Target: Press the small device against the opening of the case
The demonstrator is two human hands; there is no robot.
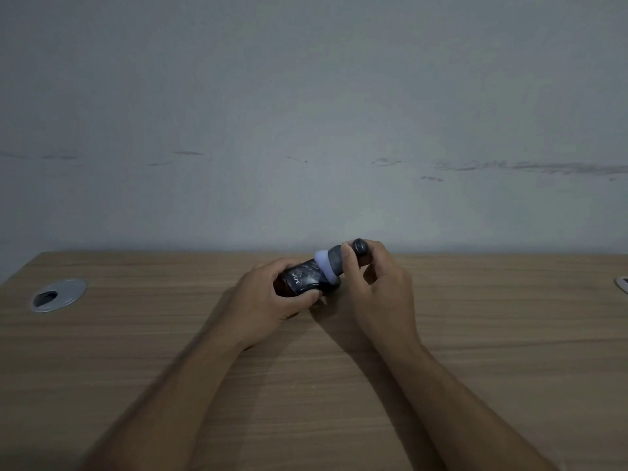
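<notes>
1. Left hand (272,300): your fingers wrap the dark bottle (300,279) round its body, steadying it tilted just above the wooden desk (136,351), top end toward two o'clock.
2. Right hand (377,280): your thumb and fingertips pinch the dark cap (361,248) at the bottle's far end, placed to twist it.
3. Cable grommet (58,295) sits well apart at nine o'clock.

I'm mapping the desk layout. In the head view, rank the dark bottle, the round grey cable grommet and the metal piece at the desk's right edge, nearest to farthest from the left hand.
1. Dark bottle: in the left hand itself.
2. Round grey cable grommet: far left on the desk.
3. Metal piece: right edge, beyond the right hand.
</notes>
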